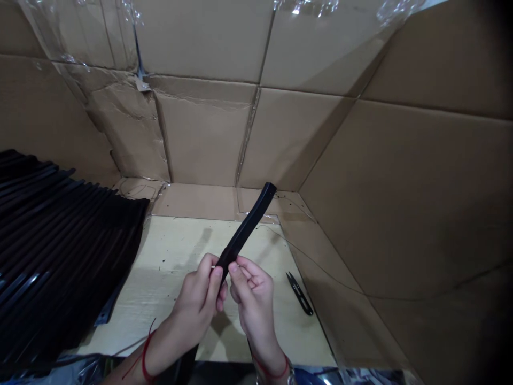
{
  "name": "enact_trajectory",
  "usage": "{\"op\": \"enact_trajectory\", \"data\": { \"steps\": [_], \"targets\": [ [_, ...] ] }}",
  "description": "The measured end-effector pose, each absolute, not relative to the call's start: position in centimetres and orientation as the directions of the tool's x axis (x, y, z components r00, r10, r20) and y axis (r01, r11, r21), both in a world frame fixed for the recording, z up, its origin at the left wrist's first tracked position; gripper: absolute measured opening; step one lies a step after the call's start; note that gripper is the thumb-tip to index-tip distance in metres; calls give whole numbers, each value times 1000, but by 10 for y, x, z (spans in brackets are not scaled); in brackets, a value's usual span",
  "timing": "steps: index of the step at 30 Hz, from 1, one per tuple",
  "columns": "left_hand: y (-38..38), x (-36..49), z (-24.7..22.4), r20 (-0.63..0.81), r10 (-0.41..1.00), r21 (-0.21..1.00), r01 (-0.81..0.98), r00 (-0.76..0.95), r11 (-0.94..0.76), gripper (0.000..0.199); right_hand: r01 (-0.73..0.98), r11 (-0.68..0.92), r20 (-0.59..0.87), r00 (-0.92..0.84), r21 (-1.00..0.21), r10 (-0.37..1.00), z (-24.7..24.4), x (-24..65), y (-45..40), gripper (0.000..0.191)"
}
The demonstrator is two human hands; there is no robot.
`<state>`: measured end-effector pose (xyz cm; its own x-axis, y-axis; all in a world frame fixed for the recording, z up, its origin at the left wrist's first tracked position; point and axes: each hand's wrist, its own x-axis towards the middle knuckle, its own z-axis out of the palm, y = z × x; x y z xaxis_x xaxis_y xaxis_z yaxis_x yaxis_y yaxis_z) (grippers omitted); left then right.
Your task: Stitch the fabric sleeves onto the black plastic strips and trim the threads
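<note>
A long black strip (251,218), its far end bent slightly upward, runs diagonally through both my hands over the pale board. My left hand (198,294) is closed round it, thumb on top. Just to the right, my right hand (253,291) pinches the same strip between thumb and fingers. The strip's near part passes below the left wrist toward the bottom edge. What the fingertips do on its underside is hidden. Black thread snips (299,294) lie on the board to the right of my right hand.
A big pile of similar black strips (72,240) fills the left side. Cardboard walls (208,133) enclose the back and right of the pale board (160,289). A thin thread (320,267) trails across the right side. Crumpled plastic (86,371) shows along the front edge.
</note>
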<state>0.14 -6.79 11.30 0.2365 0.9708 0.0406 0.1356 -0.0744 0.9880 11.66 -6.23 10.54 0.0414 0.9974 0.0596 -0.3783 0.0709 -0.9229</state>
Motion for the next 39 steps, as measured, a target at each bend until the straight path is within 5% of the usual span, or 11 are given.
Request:
{"op": "enact_trajectory", "data": {
  "steps": [5,10,14,18,22,29,33,36,39],
  "targets": [
    [-63,-1,113,-44,942,975,-190,333,113,28,-407,112,109,29,-907,994,101,121,-62,23],
    [-43,-9,91,38,799,792,-505,600,342,28,-489,10,99,-158,-872,982,103,128,-51,33],
    [-29,-11,85,-31,701,824,-379,713,422,39,-415,21,93,-154,-909,984,106,126,-41,35],
    [-38,-10,99,-66,892,989,-91,447,119,39,-332,62,58,23,-941,998,107,119,-39,31],
    [-52,-11,110,41,942,986,141,334,-93,33,-320,71,61,43,-945,997,110,117,-44,29],
    [-54,-22,114,-134,830,953,-158,541,257,38,-239,79,86,-20,-968,996,115,122,-55,20],
    [-51,-21,108,-88,768,870,-327,635,369,40,-252,129,126,30,-959,992,110,121,-57,25],
    [-48,-17,105,-107,708,810,-352,698,469,47,-265,157,129,120,-952,984,110,121,-58,24],
    [-44,-14,105,-140,741,874,-269,657,404,49,-211,169,128,192,-963,973,112,122,-59,23]
  ]
}}
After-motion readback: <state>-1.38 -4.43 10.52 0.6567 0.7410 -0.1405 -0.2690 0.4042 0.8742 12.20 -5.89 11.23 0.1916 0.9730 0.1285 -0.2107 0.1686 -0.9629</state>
